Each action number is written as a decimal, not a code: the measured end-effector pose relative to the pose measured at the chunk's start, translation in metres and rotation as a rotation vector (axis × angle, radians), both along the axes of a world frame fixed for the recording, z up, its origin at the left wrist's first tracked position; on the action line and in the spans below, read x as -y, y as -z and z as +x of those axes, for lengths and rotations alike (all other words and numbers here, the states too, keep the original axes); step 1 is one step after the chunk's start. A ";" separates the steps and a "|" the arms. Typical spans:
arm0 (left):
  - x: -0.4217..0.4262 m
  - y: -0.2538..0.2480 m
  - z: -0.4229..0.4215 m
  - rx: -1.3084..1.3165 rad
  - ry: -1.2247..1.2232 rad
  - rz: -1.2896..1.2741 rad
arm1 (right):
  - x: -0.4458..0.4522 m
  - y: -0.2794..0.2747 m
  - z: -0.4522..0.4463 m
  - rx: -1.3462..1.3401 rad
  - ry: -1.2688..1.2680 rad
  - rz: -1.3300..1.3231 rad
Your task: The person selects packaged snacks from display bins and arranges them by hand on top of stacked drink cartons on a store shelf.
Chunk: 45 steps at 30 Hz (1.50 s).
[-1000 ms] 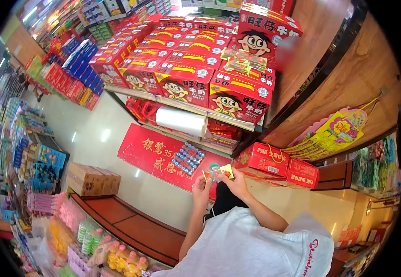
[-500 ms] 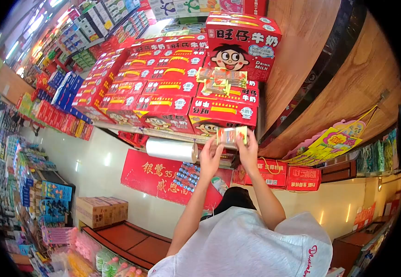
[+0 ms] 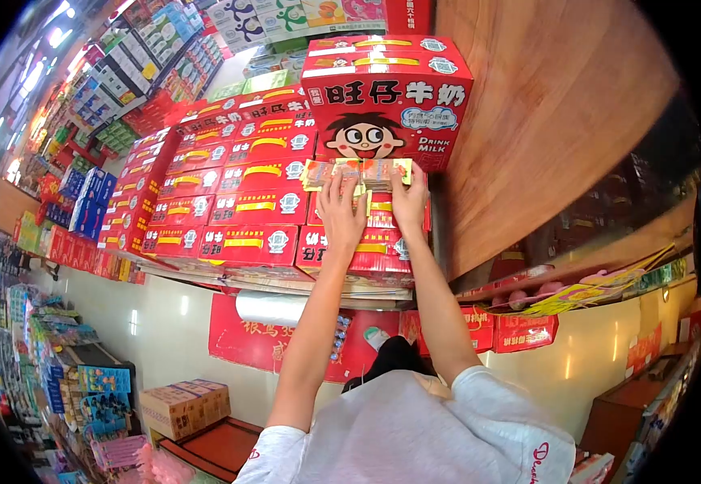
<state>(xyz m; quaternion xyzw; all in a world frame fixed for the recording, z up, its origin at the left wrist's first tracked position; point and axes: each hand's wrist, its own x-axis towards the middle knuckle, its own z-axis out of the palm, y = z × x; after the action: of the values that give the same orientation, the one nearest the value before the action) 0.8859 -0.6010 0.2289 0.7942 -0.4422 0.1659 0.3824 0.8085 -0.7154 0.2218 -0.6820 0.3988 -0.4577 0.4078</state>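
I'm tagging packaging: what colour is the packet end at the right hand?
The packet end is yellow; head view.

Beyond the fingers [image 3: 341,190], the upright milk carton [image 3: 391,101] reads "旺仔牛奶" and "DRINK MILK". Left of them, the lower milk cartons [image 3: 249,206] repeat "旺仔". Nearer the body than the fingers, the red floor sheet [image 3: 237,340] bears blurred Chinese characters and "35".

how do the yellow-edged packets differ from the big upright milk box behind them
The yellow-edged packets are small; the milk box is far larger and mostly red. The left hand and right hand are on the packets; the milk box stands beyond. Both show some yellow.
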 end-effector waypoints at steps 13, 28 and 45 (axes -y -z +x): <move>-0.002 0.003 0.010 -0.068 -0.050 -0.090 | -0.010 0.006 0.018 -0.039 0.011 -0.155; 0.004 0.003 0.014 -0.084 -0.045 -0.157 | -0.005 0.001 0.021 -0.104 -0.028 -0.240; -0.008 -0.006 0.002 -0.099 -0.061 -0.253 | -0.012 -0.004 0.012 -0.164 0.000 -0.219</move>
<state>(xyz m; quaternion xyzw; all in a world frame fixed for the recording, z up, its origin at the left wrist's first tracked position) 0.8879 -0.5933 0.2351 0.7598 -0.3741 0.1923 0.4957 0.8200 -0.7036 0.2253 -0.7576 0.3785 -0.4410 0.2970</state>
